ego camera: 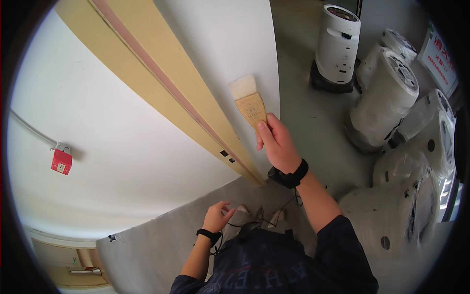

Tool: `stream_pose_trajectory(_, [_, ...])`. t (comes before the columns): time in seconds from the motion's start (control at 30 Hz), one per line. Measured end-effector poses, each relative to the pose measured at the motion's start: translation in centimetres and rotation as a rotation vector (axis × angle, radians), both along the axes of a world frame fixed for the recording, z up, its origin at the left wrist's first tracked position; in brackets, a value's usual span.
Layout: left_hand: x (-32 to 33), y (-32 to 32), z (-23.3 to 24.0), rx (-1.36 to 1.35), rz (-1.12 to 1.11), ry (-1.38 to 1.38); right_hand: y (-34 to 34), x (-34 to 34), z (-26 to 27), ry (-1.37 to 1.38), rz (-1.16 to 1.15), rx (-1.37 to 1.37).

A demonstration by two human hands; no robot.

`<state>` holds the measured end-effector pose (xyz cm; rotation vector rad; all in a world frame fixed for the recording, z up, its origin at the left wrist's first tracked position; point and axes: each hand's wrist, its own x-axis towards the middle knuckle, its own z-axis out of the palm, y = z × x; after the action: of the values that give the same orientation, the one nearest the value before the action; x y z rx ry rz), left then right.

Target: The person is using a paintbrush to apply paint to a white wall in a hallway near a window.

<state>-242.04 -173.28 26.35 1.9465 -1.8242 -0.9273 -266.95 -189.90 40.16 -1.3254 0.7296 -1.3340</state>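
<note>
My right hand [277, 141] grips the lower end of a flat wooden brush handle [252, 109]. Pale bristles [243, 86] fan out at its top, in front of a white wall strip [220, 44]; whether they touch it I cannot tell. The handle bears faint writing. Left of the brush runs a yellow door frame [172, 58] with a pinkish strip along its middle and dark latch slots low down. My left hand [217, 217] hangs low near my body, fingers slightly curled and apart, with nothing in it. Black bands with small devices sit on both wrists.
A white cylindrical robot [337, 47] stands at the upper right, with several plastic-wrapped units [383, 99] beside it. Black cables [262, 218] hang by my feet. A red box [61, 161] is mounted on the left wall. A door with a lever handle [85, 271] lies lower left.
</note>
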Motion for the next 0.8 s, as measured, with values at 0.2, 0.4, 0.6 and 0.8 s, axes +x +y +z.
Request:
stream_pose_trajectory(0.2, [4.9, 0.0, -4.5, 0.198, 0.001, -0.142, 0.6, 1.5, -11.0, 0.293, -0.179, 0.136])
stream_pose_trajectory(0.4, [7.7, -4.8, -10.5, 0.34, -0.135, -0.149, 5.4, -1.6, -23.8, 0.639, -0.214, 0.642])
stream_pose_trajectory(0.6, [10.8, -9.5, -18.3, 0.518, -0.207, -0.146, 1.4, -1.5, -0.7, 0.204, -0.444, 0.096])
stream_pose_trajectory(0.8, [9.4, -12.3, -20.5, 0.659, -0.401, -0.083, -1.2, -1.2, 0.8, 0.153, -0.425, 0.06])
